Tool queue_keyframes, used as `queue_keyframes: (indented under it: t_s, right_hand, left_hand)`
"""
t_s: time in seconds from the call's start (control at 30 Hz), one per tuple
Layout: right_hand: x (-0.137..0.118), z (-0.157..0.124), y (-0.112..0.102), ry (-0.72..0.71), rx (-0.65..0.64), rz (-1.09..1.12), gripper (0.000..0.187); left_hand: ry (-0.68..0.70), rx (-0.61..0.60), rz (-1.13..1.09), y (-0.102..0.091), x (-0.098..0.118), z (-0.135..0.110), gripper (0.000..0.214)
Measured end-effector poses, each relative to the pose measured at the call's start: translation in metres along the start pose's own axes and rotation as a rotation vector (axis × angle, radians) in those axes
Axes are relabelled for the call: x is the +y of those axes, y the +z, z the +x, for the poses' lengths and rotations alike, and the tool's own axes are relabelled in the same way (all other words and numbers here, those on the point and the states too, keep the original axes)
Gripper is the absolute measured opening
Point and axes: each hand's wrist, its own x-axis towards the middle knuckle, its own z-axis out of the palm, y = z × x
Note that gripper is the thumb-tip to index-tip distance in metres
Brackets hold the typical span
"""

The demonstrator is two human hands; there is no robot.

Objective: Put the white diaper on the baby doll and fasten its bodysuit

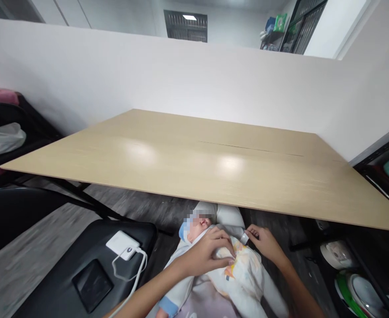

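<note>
Across my lap lies a small figure [177, 287] in white clothes with blue trim and a blue-and-white cap; I cannot tell whether it is a doll. A white diaper [247, 274] with a yellow and orange print covers its middle. My left hand [214, 251] reaches over the figure's body, thumb and fingertips pinched on the printed front of the diaper. On the other side, my right hand [262, 240] has its fingers closed at a pale tab [244, 239] by the diaper's upper edge.
Beyond my lap stretches a wide wooden table [181, 168]. A black chair [58, 256] on the left holds a white power bank [123, 244] with a cable [138, 274] and a dark phone-like device [92, 285]. Shelves with containers [338, 255] stand low on the right.
</note>
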Motion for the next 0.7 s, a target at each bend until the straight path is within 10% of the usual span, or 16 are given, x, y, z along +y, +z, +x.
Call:
queue_keyframes:
  t_s: [0.27, 0.5, 0.7]
  right_hand:
    - [-0.056, -0.006, 0.003, -0.183, -0.316, 0.102, 0.051]
    - [-0.077, -0.027, -0.023, -0.119, -0.331, 0.044, 0.038]
    - [-0.053, -0.075, -0.054, 0.113, -0.552, 0.123, 0.052]
  left_hand:
    - [0.017, 0.054, -0.102, -0.011, 0.011, -0.013, 0.034]
    - [-0.154, -0.247, -0.268, -0.030, 0.014, -0.053, 0.042]
    - [0.043, -0.220, 0.044, -0.009, 0.008, 0.045, 0.045]
